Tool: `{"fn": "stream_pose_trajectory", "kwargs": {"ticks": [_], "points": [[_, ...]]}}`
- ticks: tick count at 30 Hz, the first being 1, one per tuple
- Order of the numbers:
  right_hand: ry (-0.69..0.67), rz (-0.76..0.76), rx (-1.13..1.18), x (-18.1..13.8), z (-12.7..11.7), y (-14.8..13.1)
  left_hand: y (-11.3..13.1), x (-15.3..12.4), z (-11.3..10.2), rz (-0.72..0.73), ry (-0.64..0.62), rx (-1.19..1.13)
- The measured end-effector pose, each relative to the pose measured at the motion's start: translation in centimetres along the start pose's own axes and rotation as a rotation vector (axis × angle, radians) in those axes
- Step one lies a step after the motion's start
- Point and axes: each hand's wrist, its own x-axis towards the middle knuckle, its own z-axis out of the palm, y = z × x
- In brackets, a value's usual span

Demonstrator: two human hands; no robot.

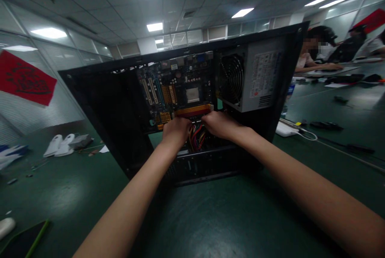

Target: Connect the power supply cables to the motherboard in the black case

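An open black computer case (102, 109) stands on the table in front of me, its inside facing me. The motherboard (180, 77) is mounted in it, with a bare square metal-topped chip (193, 95) and orange and red memory slots (194, 110). At upper right sits a grey power supply (261, 77) with a round fan grille. My left hand (177, 130) and my right hand (221, 125) are both closed, close together just below the memory slots. Between and under them hangs a bundle of coloured cables (198, 136). My fingertips, and whatever they grip, are hidden.
Green table (210, 218) all round. White shoe-like objects and a grey block (80, 142) lie left; a dark green-edged object (27, 242) at lower left. To the right are a white power strip (285, 129), cables and a bottle (289, 89). People (319, 49) sit beyond.
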Motion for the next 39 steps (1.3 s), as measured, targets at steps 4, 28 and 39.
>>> {"fn": "stream_pose_trajectory", "kwargs": {"ticks": [4,28,39], "points": [[0.017,-0.006,-0.014,0.0,-0.1,-0.1,0.2,0.0,0.0,-0.016,0.005,0.015],[-0.028,0.066,0.034,-0.2,-1.1,-0.5,0.5,0.0,0.1,-0.033,0.044,0.057],[-0.058,-0.13,0.145,-3.4,-4.8,-0.8,-0.1,-1.0,0.2,0.001,0.075,-0.088]]}}
